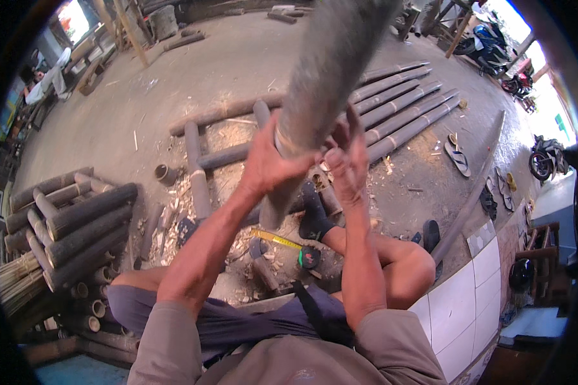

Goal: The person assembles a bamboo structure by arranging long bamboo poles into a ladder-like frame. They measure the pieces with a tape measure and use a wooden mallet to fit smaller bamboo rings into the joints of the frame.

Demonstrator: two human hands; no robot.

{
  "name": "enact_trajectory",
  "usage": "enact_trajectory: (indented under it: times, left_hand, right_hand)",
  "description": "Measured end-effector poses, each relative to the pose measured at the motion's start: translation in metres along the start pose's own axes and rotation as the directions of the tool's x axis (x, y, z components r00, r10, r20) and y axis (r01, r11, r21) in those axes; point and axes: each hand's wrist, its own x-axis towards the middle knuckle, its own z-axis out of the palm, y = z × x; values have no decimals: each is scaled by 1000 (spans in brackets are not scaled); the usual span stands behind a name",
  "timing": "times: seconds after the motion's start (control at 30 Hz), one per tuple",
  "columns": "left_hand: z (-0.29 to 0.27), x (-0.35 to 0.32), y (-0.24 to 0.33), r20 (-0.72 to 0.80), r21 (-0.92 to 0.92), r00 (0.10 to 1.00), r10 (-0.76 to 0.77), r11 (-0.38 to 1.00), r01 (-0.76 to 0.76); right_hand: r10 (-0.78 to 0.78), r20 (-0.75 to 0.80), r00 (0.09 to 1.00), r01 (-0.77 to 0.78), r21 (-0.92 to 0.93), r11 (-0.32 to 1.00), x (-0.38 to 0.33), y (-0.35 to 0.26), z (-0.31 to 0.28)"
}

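Observation:
A thick, dark bamboo pole (321, 70) rises at a slant in front of me, its upper part running out of the top of the picture. My left hand (266, 157) is wrapped around it near a pale node ring. Beside the pole's right side is my right hand (350, 170), slightly blurred, with fingers apart; whether it touches the pole is unclear. Below, between my legs, lie a yellow tape measure (276, 239) with a green and black case and a short tool with a curved head (258, 249). Pale shavings (237, 240) cover the floor there.
A bamboo frame (196, 173) lies ahead, with several long bamboo poles (404, 119) at its right. Stacked bamboo pieces (87, 221) stand at left. A bamboo cup (166, 174), sandals (457, 159) and a white tiled ledge (459, 301) are nearby. Someone sits far left.

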Motion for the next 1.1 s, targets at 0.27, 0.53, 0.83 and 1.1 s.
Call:
enact_trajectory:
  times: [0.27, 0.53, 0.83, 1.1]
  left_hand:
    - [-43, -4, -11, -327, -141, 943, -64, 990, 18]
    - [-72, -18, -50, -435, -77, 900, 34, 994, -74]
    - [-58, -19, -63, -487, -130, 872, 35, 985, -112]
    - [-57, -15, -67, -494, -102, 869, 15, 992, -75]
  right_hand:
    - [299, -119, 947, -304, -635, 710, -125, 169, 50]
    - [747, -4, 665, -367, -873, 322, -185, 193, 2]
    - [853, 193, 484, -69, -964, 257, -293, 235, 55]
    - [810, 22, 586, -288, -929, 234, -286, 229, 36]
